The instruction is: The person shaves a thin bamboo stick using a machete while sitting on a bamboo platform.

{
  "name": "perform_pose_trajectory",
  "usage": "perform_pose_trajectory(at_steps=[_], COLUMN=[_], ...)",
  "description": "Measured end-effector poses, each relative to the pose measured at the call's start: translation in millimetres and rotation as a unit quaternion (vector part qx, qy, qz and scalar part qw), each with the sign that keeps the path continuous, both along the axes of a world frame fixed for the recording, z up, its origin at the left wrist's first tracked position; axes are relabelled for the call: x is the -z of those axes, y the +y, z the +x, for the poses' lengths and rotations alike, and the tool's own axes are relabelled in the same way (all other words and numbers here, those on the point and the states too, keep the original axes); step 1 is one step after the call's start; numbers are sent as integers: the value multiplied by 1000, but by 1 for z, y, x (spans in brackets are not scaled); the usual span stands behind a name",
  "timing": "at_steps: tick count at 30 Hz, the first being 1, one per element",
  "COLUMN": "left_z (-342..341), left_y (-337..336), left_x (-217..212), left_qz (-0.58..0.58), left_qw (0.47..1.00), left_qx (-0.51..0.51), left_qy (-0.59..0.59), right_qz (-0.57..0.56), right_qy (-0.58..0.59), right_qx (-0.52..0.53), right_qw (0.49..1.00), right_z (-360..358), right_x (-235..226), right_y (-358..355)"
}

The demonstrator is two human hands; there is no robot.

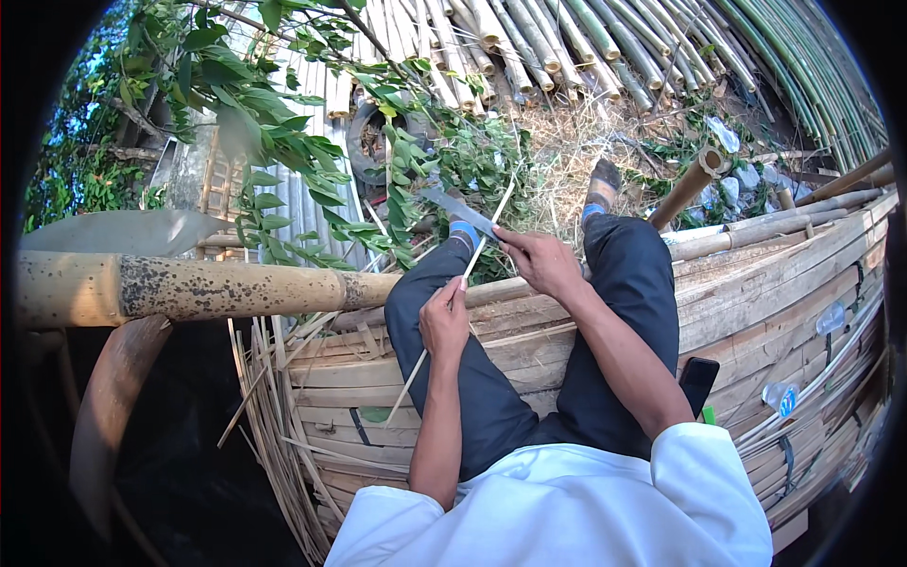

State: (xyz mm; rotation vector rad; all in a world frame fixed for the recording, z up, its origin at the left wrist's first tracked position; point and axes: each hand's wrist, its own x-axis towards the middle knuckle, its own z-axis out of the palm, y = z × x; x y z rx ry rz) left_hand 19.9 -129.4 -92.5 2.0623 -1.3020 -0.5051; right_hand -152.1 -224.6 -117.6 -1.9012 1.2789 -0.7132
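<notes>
The left hand (442, 321) pinches a thin bamboo strip (472, 255) that runs slantwise above the person's lap. The right hand (540, 260) is clenched around the handle of a knife (460, 212), its blade resting against the strip's upper part. The person sits on a stack of flattened bamboo slats (756, 302), beside a thick bamboo pole (189, 286).

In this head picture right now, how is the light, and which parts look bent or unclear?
Head view: soft daylight, no strong glare. Fisheye bends the long green and tan bamboo poles at the rim, and black corners frame the picture. The thick spotted bamboo pole at the left looks slightly soft. The left hand holding the thin pale bamboo strip, and the right hand with the flat knife blade, are sharp.
</notes>
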Motion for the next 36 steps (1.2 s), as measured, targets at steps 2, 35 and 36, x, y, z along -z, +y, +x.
perform_pose_trajectory(at_steps=[2,35,36], left_z=[-1,5,1], left_y=[-1,1,1], left_x=[0,8,3], left_qz=[-7,13,20], left_qw=[1000,1000,1000], left_qx=[-6,-17,-6], left_qy=[4,13,-1], right_qz=[-30,-37,-34], right_qy=[8,41,42], right_qx=[-34,-53,-54], right_qw=[999,997,997], right_z=[1,-1,-6], right_x=[1,8,3], right_y=[7,11,7])
